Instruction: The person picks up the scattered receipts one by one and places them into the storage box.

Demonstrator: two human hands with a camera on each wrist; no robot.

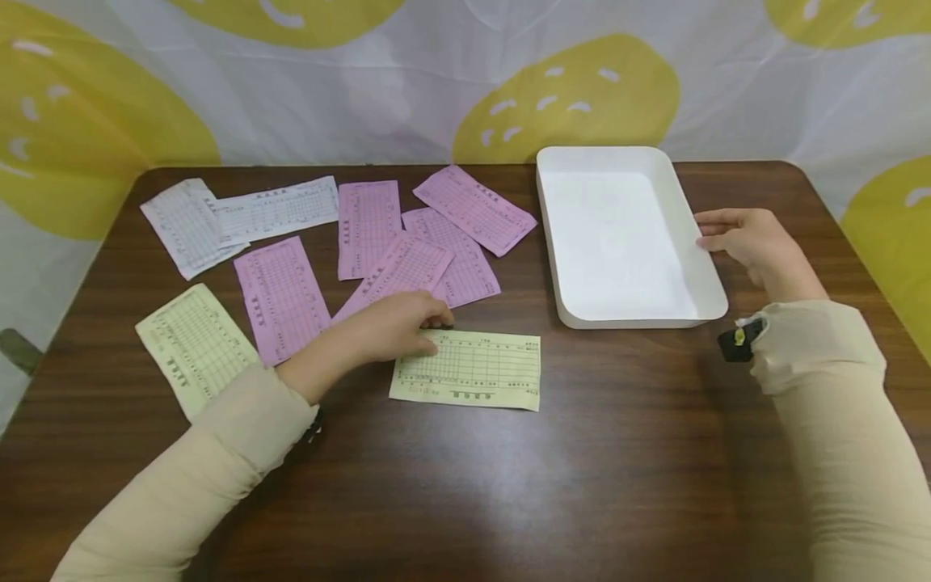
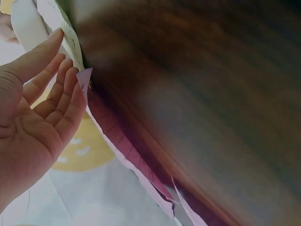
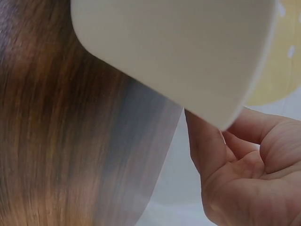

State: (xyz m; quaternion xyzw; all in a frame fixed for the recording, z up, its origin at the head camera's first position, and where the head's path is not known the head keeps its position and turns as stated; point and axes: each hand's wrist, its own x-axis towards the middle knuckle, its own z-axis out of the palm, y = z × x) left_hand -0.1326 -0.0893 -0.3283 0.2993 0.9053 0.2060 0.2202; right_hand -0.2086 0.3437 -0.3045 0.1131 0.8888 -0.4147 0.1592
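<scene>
Over the left end of a yellow printed slip (image 1: 502,368) is my left hand (image 1: 385,327), thumb on the paper and fingertips by its upper edge. In the left wrist view the fingers (image 2: 66,96) are loosely bent, apart from the thumb, close to the papers' edges. My right hand (image 1: 760,242) holds the right side of a white rectangular tray (image 1: 570,317), thumb and fingertips at its rim. The right wrist view shows the tray's outer wall (image 3: 174,52) partly hiding those fingertips. Nothing lies inside the tray.
Several pink slips (image 1: 284,299) lie on the brown table (image 1: 509,501), some overlapping. Two white slips (image 1: 280,212) overlap at the back left, with another yellow slip (image 1: 196,343) near the left forearm. A lemon-patterned curtain (image 1: 407,89) hangs behind the table.
</scene>
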